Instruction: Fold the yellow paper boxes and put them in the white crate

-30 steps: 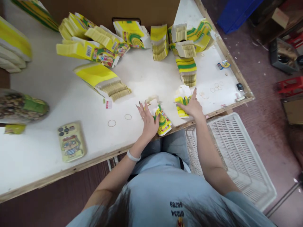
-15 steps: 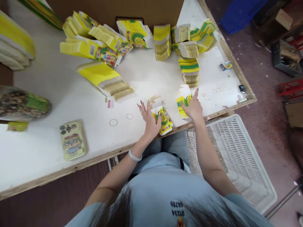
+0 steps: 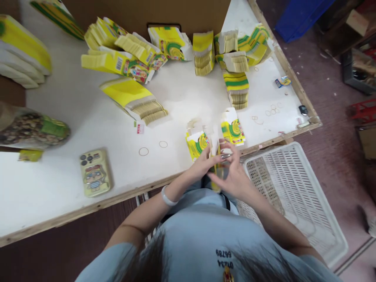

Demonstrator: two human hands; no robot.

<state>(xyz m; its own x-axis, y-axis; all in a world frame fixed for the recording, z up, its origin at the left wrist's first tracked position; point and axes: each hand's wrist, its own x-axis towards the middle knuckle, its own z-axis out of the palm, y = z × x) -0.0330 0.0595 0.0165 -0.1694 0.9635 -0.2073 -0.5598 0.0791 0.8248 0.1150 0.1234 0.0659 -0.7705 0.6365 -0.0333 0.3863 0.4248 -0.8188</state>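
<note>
Both hands meet at the table's front edge around a small yellow and white carton (image 3: 215, 143), smeared by motion and held on edge. My left hand (image 3: 204, 161) is closed on its left side, with part of the carton hidden behind the fingers. From the right, my right hand (image 3: 235, 172) curls its fingers and thumb around the same carton, slightly blurred. Just left of the hands lies a flat yellow-green carton (image 3: 195, 147) with white flaps. Another flat carton (image 3: 233, 129) rests beyond the right hand, its white flap pointing away from me.
Bundled flat cartons (image 3: 129, 92) and further stacks (image 3: 203, 55) lie along the back before a brown cardboard box (image 3: 141, 11). A phone (image 3: 95, 172), rubber bands (image 3: 143, 151) and a jar (image 3: 35, 127) are on the left. A white plastic basket (image 3: 314, 199) stands below the right edge.
My hands have come together from being apart on two flat cartons. A carton is now lifted between them; flat cartons still lie on either side. The view has shifted slightly.
</note>
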